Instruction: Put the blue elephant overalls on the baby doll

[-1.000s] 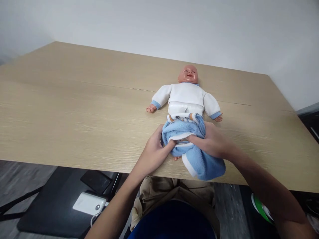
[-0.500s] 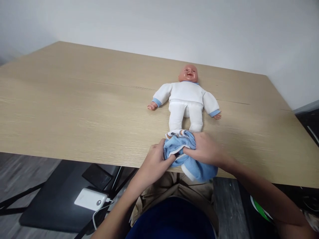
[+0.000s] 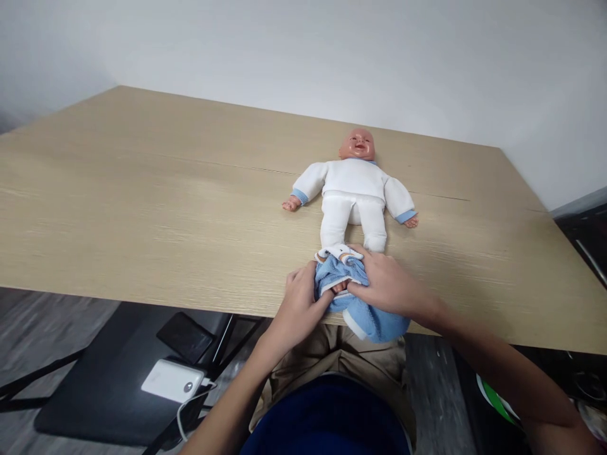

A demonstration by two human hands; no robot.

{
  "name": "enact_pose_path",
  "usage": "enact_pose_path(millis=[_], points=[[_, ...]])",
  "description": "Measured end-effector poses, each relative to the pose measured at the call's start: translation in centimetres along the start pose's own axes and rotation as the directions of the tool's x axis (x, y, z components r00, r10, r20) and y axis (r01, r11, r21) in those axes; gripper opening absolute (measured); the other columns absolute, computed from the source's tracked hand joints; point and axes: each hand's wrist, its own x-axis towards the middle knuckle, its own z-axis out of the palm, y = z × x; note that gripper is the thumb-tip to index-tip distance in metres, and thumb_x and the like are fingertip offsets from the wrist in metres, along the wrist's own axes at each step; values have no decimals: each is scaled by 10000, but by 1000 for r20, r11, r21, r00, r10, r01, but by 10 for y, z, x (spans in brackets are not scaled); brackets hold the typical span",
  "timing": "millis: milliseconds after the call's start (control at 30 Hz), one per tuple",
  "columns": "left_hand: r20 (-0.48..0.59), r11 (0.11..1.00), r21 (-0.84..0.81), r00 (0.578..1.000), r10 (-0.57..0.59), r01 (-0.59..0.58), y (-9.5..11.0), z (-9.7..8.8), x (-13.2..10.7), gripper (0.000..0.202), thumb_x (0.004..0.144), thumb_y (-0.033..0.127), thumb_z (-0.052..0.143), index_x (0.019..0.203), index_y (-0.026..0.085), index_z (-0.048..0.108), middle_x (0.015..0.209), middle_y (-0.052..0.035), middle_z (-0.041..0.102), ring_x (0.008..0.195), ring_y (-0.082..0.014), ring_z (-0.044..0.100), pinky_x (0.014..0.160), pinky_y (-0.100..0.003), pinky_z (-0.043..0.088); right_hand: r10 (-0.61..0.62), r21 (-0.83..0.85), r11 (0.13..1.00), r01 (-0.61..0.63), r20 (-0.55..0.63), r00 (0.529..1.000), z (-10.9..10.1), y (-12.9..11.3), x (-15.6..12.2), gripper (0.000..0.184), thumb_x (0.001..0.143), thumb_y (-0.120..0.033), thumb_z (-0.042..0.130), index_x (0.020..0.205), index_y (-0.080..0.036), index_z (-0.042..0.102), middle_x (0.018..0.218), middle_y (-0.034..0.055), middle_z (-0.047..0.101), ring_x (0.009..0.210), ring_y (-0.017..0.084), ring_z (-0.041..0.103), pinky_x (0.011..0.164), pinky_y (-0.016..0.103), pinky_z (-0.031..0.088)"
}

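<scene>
Pinching the edge of a blue garment (image 3: 337, 270) with white trim, the left hand (image 3: 301, 300) in the head view has its thumb hooked into the opening and its fingers outside the cloth. The right hand (image 3: 391, 282) grips the other side in the same way, thumb turned inward. The garment is bunched around the lower end of a doll (image 3: 355, 175) at the near edge of the table (image 3: 203, 215), with one loose part spread to the right, below the right hand. Between the thumbs a little of the doll's foot shows in the opening; whether both feet are inside is hard to tell.

The doll lies on its back, head toward the far wall (image 3: 303, 57), white-sleeved arms out left and right. Below the table at near left, a white device (image 3: 173, 380) and a dark flat object (image 3: 186, 337) rest on a black seat (image 3: 99, 385).
</scene>
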Motion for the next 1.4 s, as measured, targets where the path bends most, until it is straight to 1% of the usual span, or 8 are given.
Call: enact_pose_path(millis=[167,433,667,767,900,1033,1233,1400], points=[[-61,960,-278,998,-5,-12,-9,-1,2,327,1046,399,609,1312,232,519,1164,-58,677,1097,-262,658,994,-412,529,-75,199,976,85,-57,996,-1,20,10,632,883,-290,794,1494,-182,674,1360,142,840,1210,374,798,1057,483,590],[-197,941,-323,980,34,-97,-15,-10,25,358,1095,480,616,1328,235,497,1335,-107,674,1247,-275,651,1101,-416,522,-172,384,897,218,-150,974,-5,33,36,366,879,-291,809,1232,-200,780,1210,74,872,1135,322,809,1053,471,629],[-138,949,-296,988,68,-107,-9,-39,55,223,1091,459,614,1118,238,606,1075,-37,652,980,-217,591,941,-353,525,-278,470,818,332,-184,943,-11,52,56,686,901,-575,940,1461,-236,736,1453,108,805,1419,370,714,1257,536,550],[-93,957,-248,987,132,-151,-6,-52,62,218,1074,445,641,1071,228,618,1039,-30,633,963,-214,573,937,-353,513,-252,404,848,342,-260,932,-10,62,52,625,935,-598,904,1398,-224,715,1397,126,777,1351,360,704,1235,538,538],[-2,948,-281,988,153,-147,-6,-65,64,328,1072,481,662,1263,218,618,1246,-82,685,1201,-273,645,1123,-417,524,-235,395,850,349,-309,922,-8,76,39,308,1050,-533,770,1100,-238,695,1118,62,689,1022,247,663,961,393,590],[45,947,-283,984,170,-151,-8,-69,63,632,1009,482,732,1551,247,506,1639,-152,601,1538,-361,571,1332,-514,449,-157,519,804,290,-285,946,-4,86,31,319,1023,-529,804,1085,-237,691,1032,25,676,953,217,643,899,347,571],[50,931,-289,968,246,-222,-9,-67,75,738,998,533,707,1653,289,471,1776,-149,514,1591,-386,540,1363,-562,441,61,858,508,74,-122,991,6,100,37,721,775,-616,1003,1336,-249,738,1217,61,835,1102,284,776,1004,405,632],[142,930,-52,919,368,-364,24,-70,109,651,1021,549,746,1586,261,597,1654,-124,626,1518,-351,541,1335,-512,417,92,947,320,29,-61,994,7,101,42,822,720,-639,1005,1392,-256,728,1300,101,858,1208,322,808,1125,468,623]])
